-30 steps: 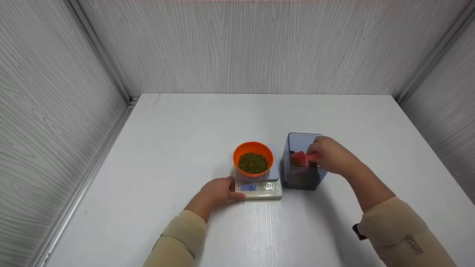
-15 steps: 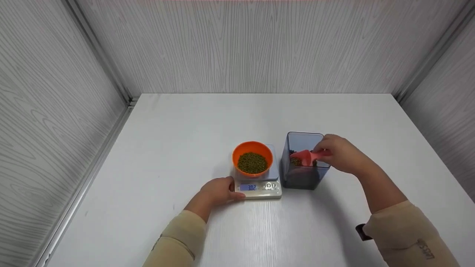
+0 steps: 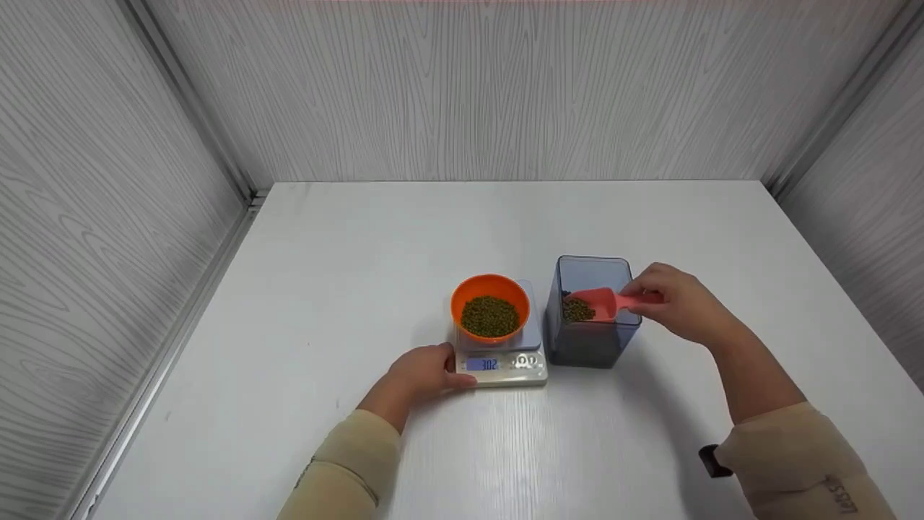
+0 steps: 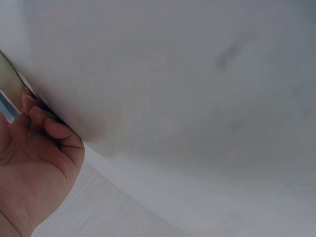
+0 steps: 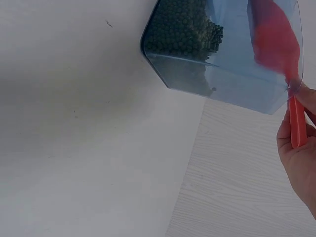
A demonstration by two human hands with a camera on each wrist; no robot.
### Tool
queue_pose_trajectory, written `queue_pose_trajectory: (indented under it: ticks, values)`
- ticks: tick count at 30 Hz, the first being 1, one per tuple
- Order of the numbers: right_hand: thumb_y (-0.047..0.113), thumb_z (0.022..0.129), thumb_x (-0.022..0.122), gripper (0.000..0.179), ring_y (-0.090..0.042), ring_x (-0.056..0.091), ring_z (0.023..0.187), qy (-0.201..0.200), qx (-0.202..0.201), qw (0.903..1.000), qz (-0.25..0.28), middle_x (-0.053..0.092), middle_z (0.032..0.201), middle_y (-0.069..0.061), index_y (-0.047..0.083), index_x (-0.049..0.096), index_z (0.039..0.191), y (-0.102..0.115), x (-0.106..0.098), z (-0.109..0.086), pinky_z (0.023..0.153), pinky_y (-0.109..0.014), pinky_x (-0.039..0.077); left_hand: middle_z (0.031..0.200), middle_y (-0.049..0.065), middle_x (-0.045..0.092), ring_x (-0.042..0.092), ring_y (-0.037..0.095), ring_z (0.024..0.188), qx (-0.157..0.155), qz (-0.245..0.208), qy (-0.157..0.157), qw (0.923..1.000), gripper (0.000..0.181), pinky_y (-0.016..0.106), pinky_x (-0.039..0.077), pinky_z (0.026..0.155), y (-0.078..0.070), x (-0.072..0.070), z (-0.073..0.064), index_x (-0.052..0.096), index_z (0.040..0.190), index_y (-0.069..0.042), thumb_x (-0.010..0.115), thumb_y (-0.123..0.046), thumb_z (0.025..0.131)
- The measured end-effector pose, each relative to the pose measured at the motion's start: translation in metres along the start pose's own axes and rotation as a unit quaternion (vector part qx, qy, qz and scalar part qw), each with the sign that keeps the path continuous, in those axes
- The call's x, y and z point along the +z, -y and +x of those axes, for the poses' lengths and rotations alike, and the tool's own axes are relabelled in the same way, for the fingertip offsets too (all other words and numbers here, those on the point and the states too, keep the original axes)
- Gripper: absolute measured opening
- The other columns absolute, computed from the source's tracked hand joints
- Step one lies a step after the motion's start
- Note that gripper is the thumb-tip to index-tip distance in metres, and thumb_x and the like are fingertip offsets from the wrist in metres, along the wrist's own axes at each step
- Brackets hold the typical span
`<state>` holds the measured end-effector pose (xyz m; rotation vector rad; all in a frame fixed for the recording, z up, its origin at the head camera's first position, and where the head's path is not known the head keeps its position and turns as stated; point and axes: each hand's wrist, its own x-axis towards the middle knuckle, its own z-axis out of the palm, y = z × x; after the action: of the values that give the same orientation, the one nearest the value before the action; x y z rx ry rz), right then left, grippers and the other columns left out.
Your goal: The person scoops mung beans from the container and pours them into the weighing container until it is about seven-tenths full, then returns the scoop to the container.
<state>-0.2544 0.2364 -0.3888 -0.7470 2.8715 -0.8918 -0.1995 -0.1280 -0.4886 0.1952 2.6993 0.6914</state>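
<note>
My right hand (image 3: 675, 303) pinches the handle of a red scoop (image 3: 605, 302), whose bowl lies inside the mouth of a tall, translucent blue-grey container (image 3: 588, 347). Small green beans (image 5: 177, 29) show through the container's wall in the right wrist view. Some beans (image 3: 577, 309) appear at the scoop's front end. A white kitchen scale (image 3: 505, 375) stands left of the container, its display seeming to read 302. On it rests an orange bowl (image 3: 491, 284) partly filled with green beans. My left hand (image 3: 422, 372) holds the scale's front left corner, thumb along the front and fingers at the side.
White table (image 3: 361, 260) surface surrounds the scale and container. Pale wood-grain panels (image 3: 462, 94) enclose it at the back and both sides. The container stands close beside the scale's right edge.
My right hand has drawn the scoop rightward and slightly up within the container, so more of the scoop shows. The left hand, scale and bowl stay put, with the display unchanged.
</note>
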Motion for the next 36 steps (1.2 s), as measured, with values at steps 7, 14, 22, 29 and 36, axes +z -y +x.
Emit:
queue_pose_trajectory:
  ticks: [7,14,22,29,36]
  values:
    - [0.021,0.085,0.065,0.016,-0.017,0.048,0.087,-0.014,0.007,0.9997,0.018,0.055,0.096,-0.001,0.014,0.067,0.100,-0.007,0.001,-0.005,0.069,-0.021,0.045,0.074,-0.001,0.050,0.047,0.018,0.073,0.007,0.002,-0.003,1.0000,0.045,0.035,0.039,0.071,-0.001,-0.001,-0.001,0.052,0.087,-0.014,0.067,-0.054,0.074]
    - [0.031,0.085,0.064,0.020,-0.017,0.047,0.085,-0.027,0.006,0.9986,0.046,0.055,0.095,0.000,0.017,0.067,0.100,-0.013,0.002,-0.012,0.067,-0.020,0.044,0.077,-0.001,0.052,0.047,0.018,0.075,0.000,-0.002,0.000,1.0000,0.046,0.036,0.040,0.075,-0.001,0.000,-0.001,0.053,0.090,-0.015,0.067,-0.055,0.073]
    - [0.021,0.086,0.064,0.016,-0.015,0.047,0.086,-0.049,0.020,0.9967,0.061,0.055,0.097,-0.001,0.014,0.067,0.101,-0.019,0.005,-0.018,0.066,-0.018,0.043,0.078,-0.001,0.053,0.048,0.019,0.077,-0.002,-0.006,0.002,1.0000,0.046,0.036,0.041,0.076,0.000,0.001,0.001,0.053,0.091,-0.015,0.067,-0.056,0.073]
    - [0.010,0.086,0.062,0.016,-0.013,0.049,0.083,-0.078,0.013,0.9932,0.085,0.056,0.097,-0.005,0.009,0.066,0.102,-0.023,0.008,-0.023,0.065,-0.016,0.042,0.075,-0.001,0.051,0.047,0.018,0.075,-0.005,-0.007,0.001,1.0000,0.044,0.035,0.039,0.072,-0.001,-0.001,-0.001,0.053,0.088,-0.015,0.067,-0.055,0.073]
    - [0.022,0.087,0.062,0.019,-0.014,0.050,0.086,-0.095,0.013,0.9875,0.124,0.056,0.100,-0.002,0.013,0.066,0.103,-0.027,0.013,-0.026,0.068,-0.015,0.044,0.073,-0.002,0.049,0.046,0.018,0.073,-0.004,-0.002,-0.002,1.0000,0.043,0.034,0.038,0.069,-0.002,-0.002,-0.003,0.051,0.084,-0.016,0.067,-0.054,0.074]
